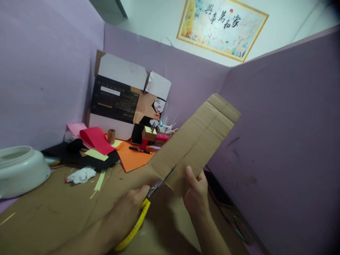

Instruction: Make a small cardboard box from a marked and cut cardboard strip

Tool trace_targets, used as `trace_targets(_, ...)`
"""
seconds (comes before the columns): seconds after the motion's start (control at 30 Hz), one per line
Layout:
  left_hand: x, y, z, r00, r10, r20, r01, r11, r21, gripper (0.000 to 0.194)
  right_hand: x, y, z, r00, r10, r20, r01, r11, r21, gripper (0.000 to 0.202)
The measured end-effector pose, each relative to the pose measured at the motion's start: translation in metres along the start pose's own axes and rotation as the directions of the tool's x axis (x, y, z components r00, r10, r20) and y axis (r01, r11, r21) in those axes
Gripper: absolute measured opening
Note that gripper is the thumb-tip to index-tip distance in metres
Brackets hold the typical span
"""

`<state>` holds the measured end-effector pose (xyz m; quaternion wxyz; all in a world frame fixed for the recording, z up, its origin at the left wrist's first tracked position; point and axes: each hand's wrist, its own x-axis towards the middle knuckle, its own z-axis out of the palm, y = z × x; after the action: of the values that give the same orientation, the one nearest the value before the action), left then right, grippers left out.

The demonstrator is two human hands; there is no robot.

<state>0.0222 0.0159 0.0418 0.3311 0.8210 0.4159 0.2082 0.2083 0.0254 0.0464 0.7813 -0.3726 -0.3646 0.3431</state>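
My left hand (pixel 127 209) is closed around the yellow handle of a pair of scissors (pixel 143 214). The scissor blades lie at the lower left edge of a long piece of cardboard (pixel 198 136), one blade showing over its face. My right hand (pixel 196 189) grips the lower right side of that cardboard, thumb on the near face and the other fingers mostly hidden behind. The piece is held up at a slant, with a dark dashed line along its middle and crosswise creases near the top end.
An unfolded black and white box (pixel 114 97) leans on the back panel. Before it lie orange paper (pixel 132 159), red paper (pixel 97 138), a black pen (pixel 140 150) and crumpled tissue (pixel 81 175). A white pot (pixel 22 171) stands at left. Purple panels (pixel 281 141) enclose the cardboard-covered table.
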Motion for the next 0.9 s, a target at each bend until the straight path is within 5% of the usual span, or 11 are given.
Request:
trace_targets(0.43, 0.002, 0.002, 0.004, 0.999, -0.039, -0.016, 0.043, 0.922, 0.384, 0.023, 0.005, 0.004, -0.009, 0.987, -0.158, -0.009, 0.155, 0.978, -0.141, 0.050)
trace_targets(0.9, 0.001, 0.002, 0.007, 0.997, -0.073, 0.005, 0.064, 0.910, 0.409, 0.031, 0.005, 0.007, -0.008, 0.988, -0.149, -0.043, 0.144, 0.983, -0.110, 0.051)
